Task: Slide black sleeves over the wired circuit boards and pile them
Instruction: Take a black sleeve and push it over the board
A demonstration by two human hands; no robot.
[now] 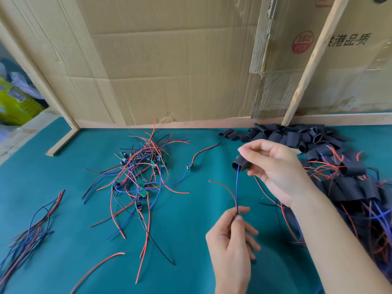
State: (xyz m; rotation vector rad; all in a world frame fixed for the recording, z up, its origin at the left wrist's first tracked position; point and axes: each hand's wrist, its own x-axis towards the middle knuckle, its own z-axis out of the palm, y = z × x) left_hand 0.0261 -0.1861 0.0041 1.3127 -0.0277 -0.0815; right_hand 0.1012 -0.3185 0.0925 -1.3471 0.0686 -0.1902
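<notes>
My right hand (pixel 275 168) holds a black sleeve (pixel 240 164) above the green mat, fingers curled around it. A blue and a red wire (pixel 237 192) hang out of the sleeve's lower end. My left hand (pixel 232 240) pinches those wires between thumb and fingers just below. The board itself is hidden inside the sleeve. A tangle of bare wired circuit boards (pixel 140 166) lies at the mat's centre left. One single wired board (pixel 189 167) lies apart to the tangle's right.
Empty black sleeves (pixel 297 136) are heaped at the back right. A pile of sleeved boards (pixel 356 187) sits at the right under my right forearm. Loose wires (pixel 31 228) lie at the left. Cardboard walls (pixel 169 60) and wooden battens (pixel 305 71) close off the back.
</notes>
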